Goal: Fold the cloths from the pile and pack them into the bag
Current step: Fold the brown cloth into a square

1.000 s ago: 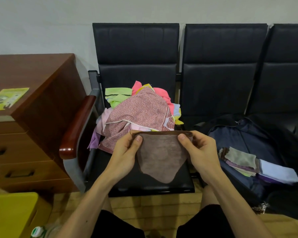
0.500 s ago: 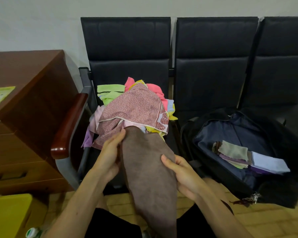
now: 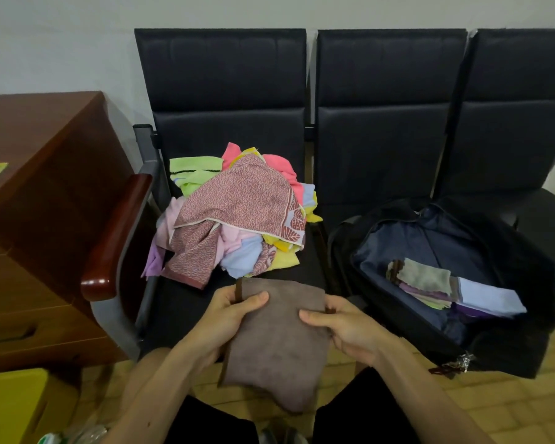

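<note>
Before black chairs (image 3: 382,129), both hands (image 3: 289,322) grip a brown cloth (image 3: 279,344).

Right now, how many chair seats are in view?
3: the left seat holds the cloth pile, the middle seat holds the open bag, the right seat is partly cut off.

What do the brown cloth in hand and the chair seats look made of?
Brown cloth: looks like soft microfibre or terry, matte and fuzzy, draping limp, with a darker stitched edge. Chair seats: probably faux leather, smooth black with a dull sheen and stitched panels.
</note>
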Demonstrator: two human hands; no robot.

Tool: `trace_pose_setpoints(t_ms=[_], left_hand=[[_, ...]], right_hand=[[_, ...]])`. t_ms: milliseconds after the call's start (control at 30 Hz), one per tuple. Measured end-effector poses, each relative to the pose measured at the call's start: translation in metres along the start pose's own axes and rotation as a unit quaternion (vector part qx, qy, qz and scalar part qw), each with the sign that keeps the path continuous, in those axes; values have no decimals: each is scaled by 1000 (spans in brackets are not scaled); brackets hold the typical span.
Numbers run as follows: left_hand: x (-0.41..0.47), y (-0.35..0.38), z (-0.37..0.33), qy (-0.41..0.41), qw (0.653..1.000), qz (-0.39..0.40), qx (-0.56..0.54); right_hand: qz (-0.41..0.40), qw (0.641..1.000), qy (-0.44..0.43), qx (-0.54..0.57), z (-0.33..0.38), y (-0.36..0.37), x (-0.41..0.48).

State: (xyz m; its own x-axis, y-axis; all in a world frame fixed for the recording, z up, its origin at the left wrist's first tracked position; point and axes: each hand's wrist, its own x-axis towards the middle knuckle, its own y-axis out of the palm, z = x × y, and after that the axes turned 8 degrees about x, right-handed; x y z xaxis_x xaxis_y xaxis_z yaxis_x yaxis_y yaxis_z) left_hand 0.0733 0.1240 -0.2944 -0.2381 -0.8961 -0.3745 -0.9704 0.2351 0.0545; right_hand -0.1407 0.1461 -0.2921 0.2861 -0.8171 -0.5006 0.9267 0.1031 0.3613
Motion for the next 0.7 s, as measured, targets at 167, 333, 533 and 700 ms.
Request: trace_pose_setpoints(t_ms=[167, 333, 533, 700], left_hand=[[6, -1, 14, -59, 998, 6, 25], [14, -4, 26, -126, 991, 23, 23], [14, -6, 13, -112, 991, 59, 38], [-5, -9, -51, 89, 991, 93, 23]], right_hand=[[-66, 998, -3, 10, -10, -9, 9], [-100, 994, 29, -34, -15, -17, 14], [-71, 985, 85, -129, 7, -27, 12], [70, 978, -155, -123, 82, -16, -34]])
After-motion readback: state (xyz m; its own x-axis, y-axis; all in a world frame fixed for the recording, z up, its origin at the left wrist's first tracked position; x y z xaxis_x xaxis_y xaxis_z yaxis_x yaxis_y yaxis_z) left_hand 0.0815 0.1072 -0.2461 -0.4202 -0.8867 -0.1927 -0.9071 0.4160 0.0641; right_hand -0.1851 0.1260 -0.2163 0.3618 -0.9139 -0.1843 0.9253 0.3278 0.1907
